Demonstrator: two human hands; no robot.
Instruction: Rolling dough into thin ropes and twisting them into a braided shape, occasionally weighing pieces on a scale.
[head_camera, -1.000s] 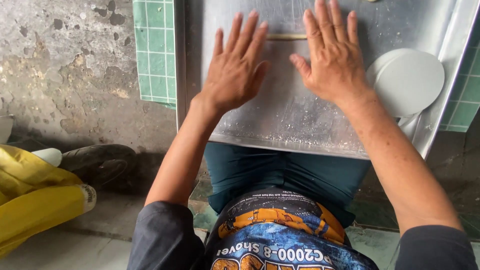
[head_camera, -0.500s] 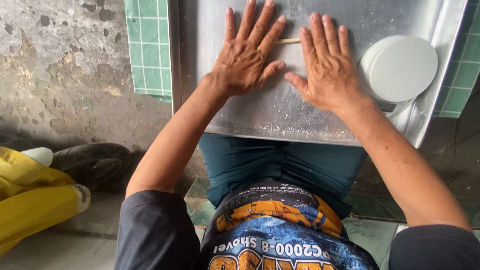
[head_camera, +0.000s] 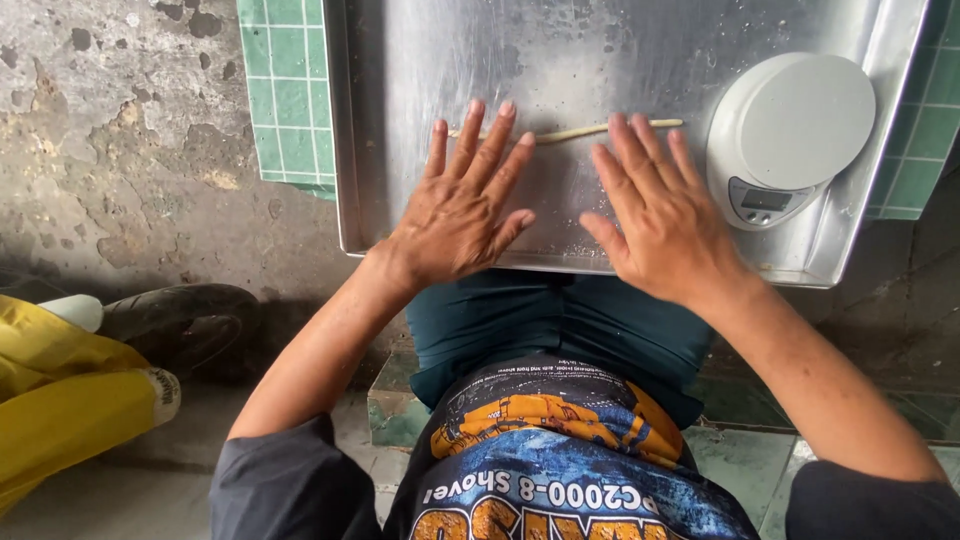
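A thin pale dough rope (head_camera: 575, 132) lies across a steel tray (head_camera: 400, 120) that rests over my lap. My left hand (head_camera: 460, 210) lies flat with fingers spread, its fingertips over the rope's left end. Flat beside it, my right hand (head_camera: 660, 220) has its fingertips touching the rope's right part. Both palms press down on the tray; neither hand grips anything. The rope's middle shows between the two hands.
A white digital kitchen scale (head_camera: 790, 135) sits at the tray's right side. Green tiles (head_camera: 285, 90) flank the tray. A cracked concrete floor (head_camera: 110, 140) lies left, with a dark shoe (head_camera: 180, 320) and yellow sacks (head_camera: 60, 400).
Both hands have slid back toward me over the rope, which now shows longer and thinner beyond the fingertips. The view has shifted, bringing the scale fully in.
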